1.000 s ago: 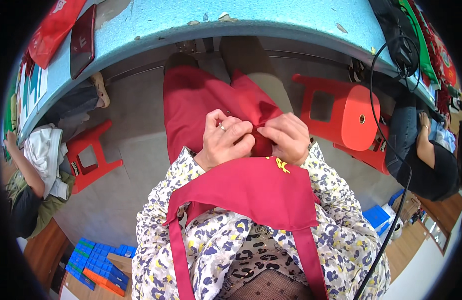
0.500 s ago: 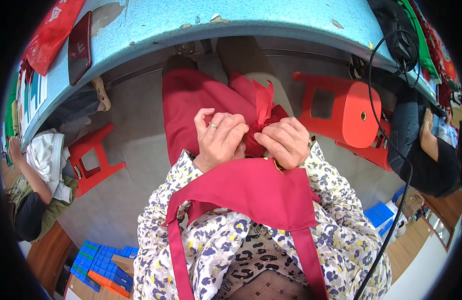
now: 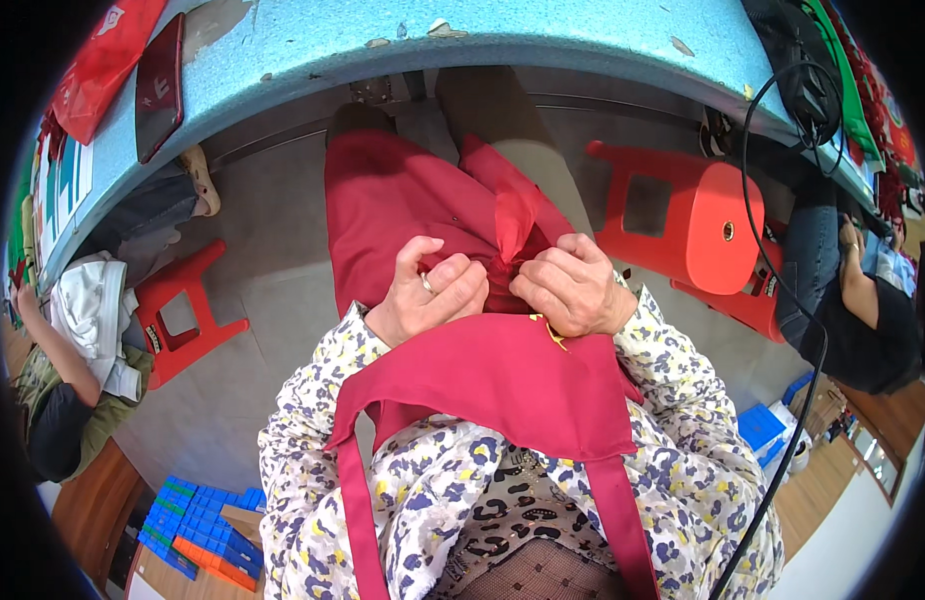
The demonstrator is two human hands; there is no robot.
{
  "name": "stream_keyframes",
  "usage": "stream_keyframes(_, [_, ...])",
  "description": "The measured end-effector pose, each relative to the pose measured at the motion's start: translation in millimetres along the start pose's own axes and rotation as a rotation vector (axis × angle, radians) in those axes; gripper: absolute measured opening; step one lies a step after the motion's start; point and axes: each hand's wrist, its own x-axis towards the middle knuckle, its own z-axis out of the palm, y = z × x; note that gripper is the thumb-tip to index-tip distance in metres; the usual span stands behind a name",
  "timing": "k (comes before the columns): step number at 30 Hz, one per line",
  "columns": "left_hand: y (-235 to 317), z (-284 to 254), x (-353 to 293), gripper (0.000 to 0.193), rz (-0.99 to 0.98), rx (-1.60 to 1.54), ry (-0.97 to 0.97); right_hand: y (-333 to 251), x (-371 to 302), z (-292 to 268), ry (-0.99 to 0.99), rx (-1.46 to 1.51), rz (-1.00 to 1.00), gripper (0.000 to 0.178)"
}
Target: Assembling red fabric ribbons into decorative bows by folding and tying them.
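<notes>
Over my lap, a strip of bright red ribbon [image 3: 516, 215] rises from a gathered, knot-like spot between my hands. My right hand [image 3: 573, 287] is closed, its fingertips pinching the ribbon at that gather. Close by on the left, my left hand [image 3: 430, 297] has curled fingers and a raised thumb, with a ring on one finger. What its fingertips grip is hidden. Both hands work just beyond the bib of the dark red apron [image 3: 483, 385] I wear. The apron's skirt spreads over my legs beneath them.
A light blue table [image 3: 323, 45] with chipped paint curves ahead, bearing a dark red phone [image 3: 161, 88] and a red bag [image 3: 108, 70]. Red stools [image 3: 723, 225] stand at both sides, where other people sit. A black cable [image 3: 818, 340] hangs down the right. Blue crates [image 3: 198, 520] lie lower left.
Both hands have come slightly nearer my body, and the gap between them is wider. The ribbon's loose end has dropped lower and leans toward my lap.
</notes>
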Motion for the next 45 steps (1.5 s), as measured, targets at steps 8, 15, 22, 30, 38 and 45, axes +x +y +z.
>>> stream_keyframes(8, [3.7, 18.1, 4.4, 0.018, -0.23, -0.21, 0.121, 3.3, -0.1, 13.6, 0.2, 0.048, 0.151, 0.024])
stream_keyframes(15, [4.4, 18.5, 8.0, 0.02, -0.318, -0.306, 0.085, 0.3, -1.6, 18.4, 0.212, 0.068, 0.172, 0.025])
stream_keyframes(22, [2.6, 14.8, 4.8, 0.024, -0.415, -0.315, -0.028, -1.4, 0.4, 21.6, 0.194, 0.097, 0.205, 0.028])
stream_keyframes(30, [1.7, 12.9, -3.9, 0.032, -0.459, -0.343, -0.068, -4.6, 0.7, 30.0, 0.191, 0.101, 0.216, 0.03])
stream_keyframes(38, [2.4, 8.6, -9.4, 0.035, -0.592, -0.555, -0.138, -7.5, -1.2, 34.4, 0.17, 0.084, 0.217, 0.031])
stream_keyframes(45, [3.0, 11.6, -20.8, 0.035, -0.557, -0.537, -0.198, -8.9, -2.3, 37.3, 0.162, 0.111, 0.215, 0.031])
